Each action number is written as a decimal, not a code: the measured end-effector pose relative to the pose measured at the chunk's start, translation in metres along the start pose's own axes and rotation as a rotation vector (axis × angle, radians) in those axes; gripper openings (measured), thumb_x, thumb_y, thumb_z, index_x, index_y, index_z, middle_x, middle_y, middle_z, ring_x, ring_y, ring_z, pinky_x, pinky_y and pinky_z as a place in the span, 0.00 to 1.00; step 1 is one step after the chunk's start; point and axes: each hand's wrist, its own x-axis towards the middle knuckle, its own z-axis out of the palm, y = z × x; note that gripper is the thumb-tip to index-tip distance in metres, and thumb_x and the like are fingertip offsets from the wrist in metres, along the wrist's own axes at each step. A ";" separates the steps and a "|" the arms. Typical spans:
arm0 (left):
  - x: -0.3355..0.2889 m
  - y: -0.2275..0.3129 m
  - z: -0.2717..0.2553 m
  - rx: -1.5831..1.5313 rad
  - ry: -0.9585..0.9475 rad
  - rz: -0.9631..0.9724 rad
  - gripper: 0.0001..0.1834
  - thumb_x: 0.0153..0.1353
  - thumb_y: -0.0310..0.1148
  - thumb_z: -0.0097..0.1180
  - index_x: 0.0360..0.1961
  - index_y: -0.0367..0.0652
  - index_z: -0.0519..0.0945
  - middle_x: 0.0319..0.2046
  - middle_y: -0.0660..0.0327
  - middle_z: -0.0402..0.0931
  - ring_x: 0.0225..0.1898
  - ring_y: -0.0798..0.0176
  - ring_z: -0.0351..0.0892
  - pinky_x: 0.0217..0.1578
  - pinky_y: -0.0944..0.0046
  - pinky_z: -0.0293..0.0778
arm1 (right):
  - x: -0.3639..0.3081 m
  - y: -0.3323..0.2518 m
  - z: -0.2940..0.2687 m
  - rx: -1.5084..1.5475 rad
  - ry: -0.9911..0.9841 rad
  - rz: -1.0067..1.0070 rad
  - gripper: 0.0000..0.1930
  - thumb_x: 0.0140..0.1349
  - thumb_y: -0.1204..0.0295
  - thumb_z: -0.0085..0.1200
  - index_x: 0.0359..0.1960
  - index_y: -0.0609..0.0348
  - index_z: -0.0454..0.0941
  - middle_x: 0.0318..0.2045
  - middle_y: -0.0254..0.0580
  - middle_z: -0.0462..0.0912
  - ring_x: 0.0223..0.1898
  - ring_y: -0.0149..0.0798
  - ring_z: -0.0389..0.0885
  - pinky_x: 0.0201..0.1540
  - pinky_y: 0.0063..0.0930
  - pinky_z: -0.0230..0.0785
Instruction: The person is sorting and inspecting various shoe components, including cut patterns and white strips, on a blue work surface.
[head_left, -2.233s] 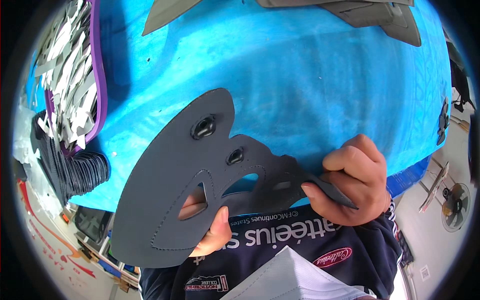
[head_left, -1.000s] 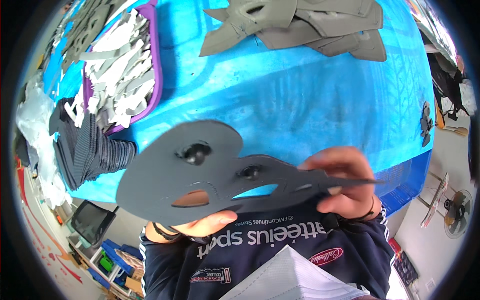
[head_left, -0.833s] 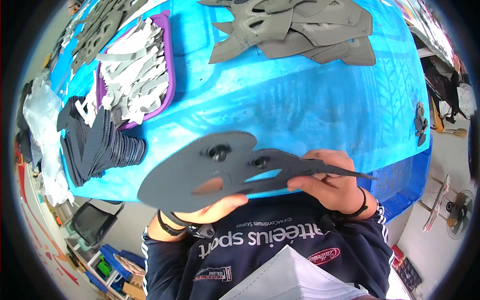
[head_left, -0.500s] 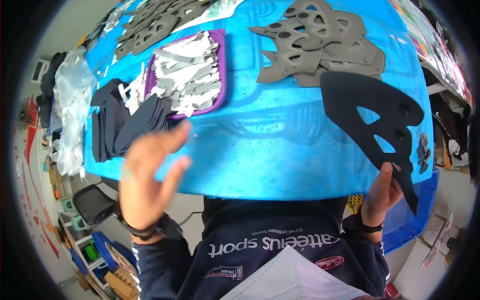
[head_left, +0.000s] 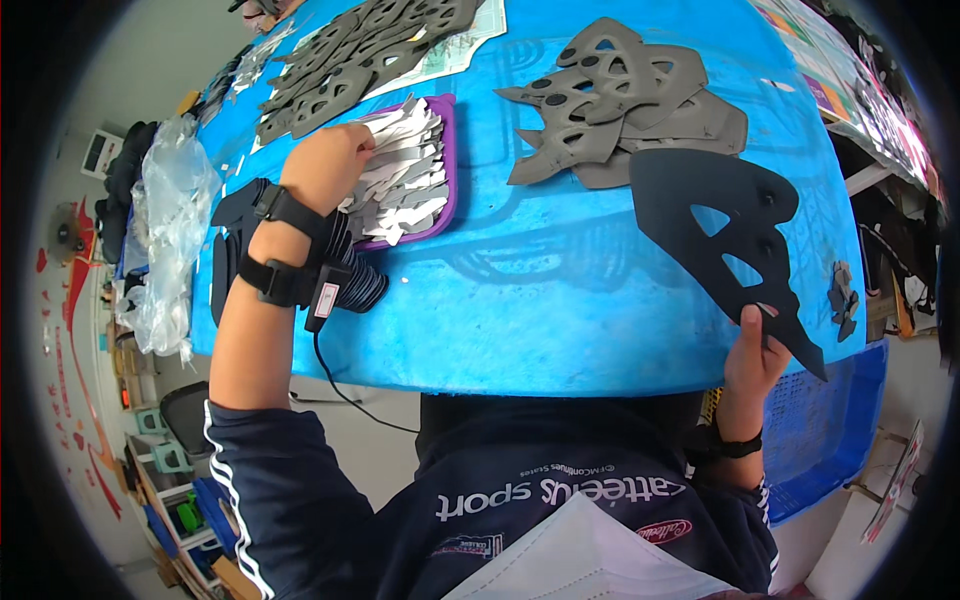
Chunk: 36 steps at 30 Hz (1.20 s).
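Observation:
My left hand [head_left: 325, 165] reaches over the purple tray [head_left: 449, 175], its fingers closed at the far left part of a heap of white and grey strips [head_left: 405, 180]. What those fingers hold, if anything, is hidden. On the right, my right hand [head_left: 755, 365] grips the narrow lower end of a black shaped panel [head_left: 750, 225], thumb on top. The panel has two triangular cut-outs and small round dimples. Partly covered by my left forearm, a stack of dark ribbed pieces [head_left: 365, 285] lies just nearer than the tray.
Overlapping grey cut-out panels [head_left: 690, 120] lie beyond the black one; another grey pile [head_left: 370, 50] is at the far left. Small dark scraps [head_left: 845, 300] rest near the right edge of the blue table [head_left: 540, 350]. A blue crate [head_left: 830, 430] stands below; a cable hangs from my left wrist.
My left hand has gone away from me, from the near table edge to the tray, and its fingers have closed. The black panel has shifted slightly left in my right hand.

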 end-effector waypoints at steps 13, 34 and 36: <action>-0.015 0.013 -0.029 -0.142 0.108 -0.041 0.05 0.48 0.27 0.55 0.28 0.38 0.77 0.24 0.55 0.77 0.26 0.58 0.77 0.29 0.66 0.71 | -0.006 0.000 0.002 0.083 0.033 0.030 0.04 0.55 0.78 0.53 0.30 0.67 0.76 0.30 0.36 0.76 0.30 0.26 0.72 0.34 0.19 0.64; -0.134 0.133 0.020 -1.743 -0.070 0.106 0.49 0.27 0.52 0.71 0.50 0.33 0.69 0.40 0.54 0.74 0.40 0.62 0.74 0.43 0.66 0.67 | -0.016 -0.059 0.017 0.334 -0.317 0.367 0.07 0.51 0.75 0.54 0.32 0.66 0.74 0.29 0.43 0.76 0.26 0.32 0.73 0.25 0.23 0.62; -0.140 0.137 0.017 -1.741 0.002 0.015 0.28 0.34 0.45 0.72 0.30 0.34 0.77 0.26 0.57 0.76 0.26 0.64 0.75 0.28 0.68 0.68 | -0.004 -0.066 0.036 0.260 -0.551 0.503 0.04 0.49 0.79 0.55 0.26 0.67 0.76 0.26 0.41 0.76 0.26 0.30 0.73 0.25 0.22 0.61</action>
